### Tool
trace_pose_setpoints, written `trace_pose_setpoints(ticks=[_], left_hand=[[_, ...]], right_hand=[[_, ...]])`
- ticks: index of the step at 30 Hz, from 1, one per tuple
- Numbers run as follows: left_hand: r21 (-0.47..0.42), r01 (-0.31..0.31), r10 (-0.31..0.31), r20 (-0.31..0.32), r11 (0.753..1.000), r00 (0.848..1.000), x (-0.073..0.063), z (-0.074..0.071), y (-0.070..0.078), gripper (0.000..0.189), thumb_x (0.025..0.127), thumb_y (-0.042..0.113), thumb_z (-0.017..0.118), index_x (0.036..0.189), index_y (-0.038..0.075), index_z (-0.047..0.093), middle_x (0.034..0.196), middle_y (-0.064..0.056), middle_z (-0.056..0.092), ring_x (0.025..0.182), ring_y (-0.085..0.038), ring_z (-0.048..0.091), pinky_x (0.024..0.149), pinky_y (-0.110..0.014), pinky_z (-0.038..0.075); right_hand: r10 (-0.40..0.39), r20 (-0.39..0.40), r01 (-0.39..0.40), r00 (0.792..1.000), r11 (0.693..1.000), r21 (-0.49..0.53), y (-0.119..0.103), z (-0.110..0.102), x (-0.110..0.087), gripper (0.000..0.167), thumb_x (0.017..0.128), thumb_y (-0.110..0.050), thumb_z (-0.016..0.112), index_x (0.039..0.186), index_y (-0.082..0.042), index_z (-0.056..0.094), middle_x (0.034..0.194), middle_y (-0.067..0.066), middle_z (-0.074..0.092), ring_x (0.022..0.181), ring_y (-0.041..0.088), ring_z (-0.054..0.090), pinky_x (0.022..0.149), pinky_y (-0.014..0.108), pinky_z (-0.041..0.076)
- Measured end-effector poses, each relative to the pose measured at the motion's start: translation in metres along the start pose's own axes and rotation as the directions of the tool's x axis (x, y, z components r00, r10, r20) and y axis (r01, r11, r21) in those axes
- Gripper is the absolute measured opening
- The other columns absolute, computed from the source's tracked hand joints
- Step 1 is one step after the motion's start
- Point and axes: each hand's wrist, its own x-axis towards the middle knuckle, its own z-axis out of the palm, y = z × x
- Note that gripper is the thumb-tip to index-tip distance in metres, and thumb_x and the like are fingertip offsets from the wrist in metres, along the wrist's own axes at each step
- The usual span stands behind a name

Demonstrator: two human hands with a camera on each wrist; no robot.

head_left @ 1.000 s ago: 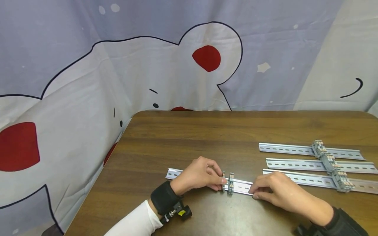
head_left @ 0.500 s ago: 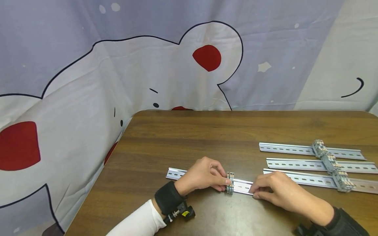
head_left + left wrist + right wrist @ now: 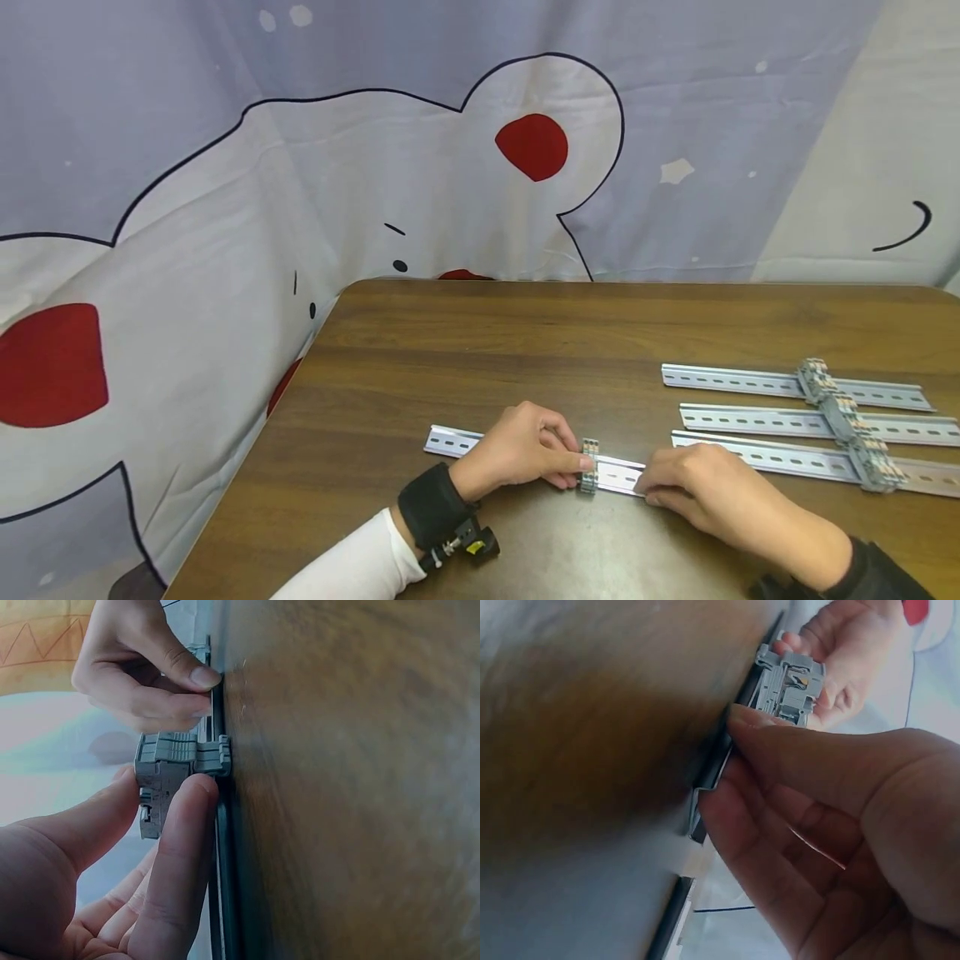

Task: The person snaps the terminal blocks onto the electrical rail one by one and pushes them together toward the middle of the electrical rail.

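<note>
A slotted metal DIN rail (image 3: 619, 476) lies on the table, its middle hidden behind my left hand (image 3: 523, 450). Several slim grey terminal blocks (image 3: 590, 465) sit side by side on it in one small stack. The left thumb and fingers pinch this stack from its left side; in the left wrist view the thumb touches the top of the terminal blocks (image 3: 166, 761) and a finger lies low against them. My right hand (image 3: 720, 496) grips the rail's right end between thumb and fingers, as the rail (image 3: 712, 769) shows in the right wrist view.
Three more DIN rails lie roughly parallel at the right: a back rail (image 3: 727, 379), a middle rail (image 3: 753, 419) and a front rail (image 3: 787, 461). A row of terminal blocks (image 3: 843, 421) crosses them. A printed cloth (image 3: 375, 167) hangs behind the wooden table (image 3: 465, 350).
My left hand has slid right along the rail, pushing a terminal block across the gap against the one to its right. The right hand has kept its hold on the rail end.
</note>
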Motion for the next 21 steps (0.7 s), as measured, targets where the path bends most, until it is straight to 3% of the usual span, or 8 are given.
trace_pose_setpoints(ticks=[8,11,13,14,16,18,21], left_hand=[[0.024,-0.026,0.026,-0.013,0.999,1.000,0.003,0.000,-0.001,0.019,0.082,0.022,0.080,0.083,0.006,0.070,0.070,-0.009,0.072,0.062,-0.024,0.071,0.057,-0.036,0.058],[0.122,-0.081,0.090,-0.071,0.989,0.993,0.000,-0.006,0.007,0.018,0.086,0.027,0.076,0.084,0.010,0.070,0.069,-0.007,0.071,0.058,-0.022,0.069,0.051,-0.032,0.055],[0.242,-0.136,0.176,-0.150,0.961,0.973,-0.005,-0.013,0.019,0.015,0.088,0.029,0.073,0.084,0.014,0.070,0.070,-0.001,0.070,0.058,-0.017,0.067,0.049,-0.029,0.053],[0.315,-0.160,0.229,-0.195,0.936,0.954,-0.009,-0.019,0.027,0.013,0.089,0.030,0.072,0.085,0.017,0.071,0.071,0.002,0.070,0.058,-0.014,0.065,0.050,-0.027,0.051],[0.447,-0.201,0.348,-0.276,0.871,0.896,-0.019,-0.031,0.044,0.009,0.090,0.029,0.071,0.086,0.021,0.071,0.073,0.009,0.069,0.061,-0.008,0.063,0.053,-0.024,0.050],[0.559,-0.219,0.461,-0.337,0.799,0.821,-0.031,-0.043,0.062,0.007,0.090,0.029,0.071,0.087,0.023,0.070,0.078,0.014,0.067,0.066,-0.002,0.062,0.060,-0.022,0.051],[0.709,-0.209,0.601,-0.362,0.674,0.712,-0.052,-0.059,0.083,0.010,0.090,0.030,0.071,0.093,0.021,0.070,0.086,0.013,0.068,0.073,-0.002,0.061,0.064,-0.022,0.051]], right_hand=[[0.052,-0.008,-0.052,0.999,0.974,-0.223,-0.011,0.000,0.001,0.020,0.071,-0.015,0.083,0.080,-0.027,0.069,0.076,-0.021,0.055,0.063,-0.004,0.053,0.051,0.024,0.044],[0.077,-0.024,-0.081,0.997,0.962,-0.262,-0.016,-0.004,0.001,0.019,0.073,-0.020,0.082,0.079,-0.028,0.067,0.076,-0.022,0.054,0.062,-0.003,0.053,0.049,0.025,0.044],[0.082,-0.057,-0.094,0.995,0.954,-0.284,-0.018,-0.011,0.002,0.015,0.075,-0.024,0.081,0.082,-0.028,0.068,0.077,-0.021,0.055,0.063,-0.003,0.054,0.049,0.025,0.045],[0.081,-0.081,-0.101,0.993,0.950,-0.297,-0.019,-0.016,0.003,0.012,0.078,-0.027,0.079,0.085,-0.027,0.069,0.080,-0.020,0.057,0.065,-0.001,0.057,0.050,0.026,0.046],[0.086,-0.134,-0.125,0.987,0.939,-0.321,-0.021,-0.029,0.006,0.013,0.084,-0.033,0.073,0.093,-0.024,0.070,0.088,-0.015,0.063,0.072,0.005,0.063,0.053,0.029,0.050],[0.095,-0.182,-0.152,0.979,0.930,-0.334,-0.024,-0.045,0.010,0.024,0.092,-0.041,0.064,0.105,-0.021,0.071,0.102,-0.008,0.067,0.084,0.012,0.067,0.055,0.033,0.052],[0.110,-0.243,-0.191,0.964,0.921,-0.340,-0.028,-0.070,0.016,0.041,0.100,-0.048,0.046,0.122,-0.019,0.066,0.125,0.000,0.064,0.103,0.020,0.065,0.058,0.038,0.053]])
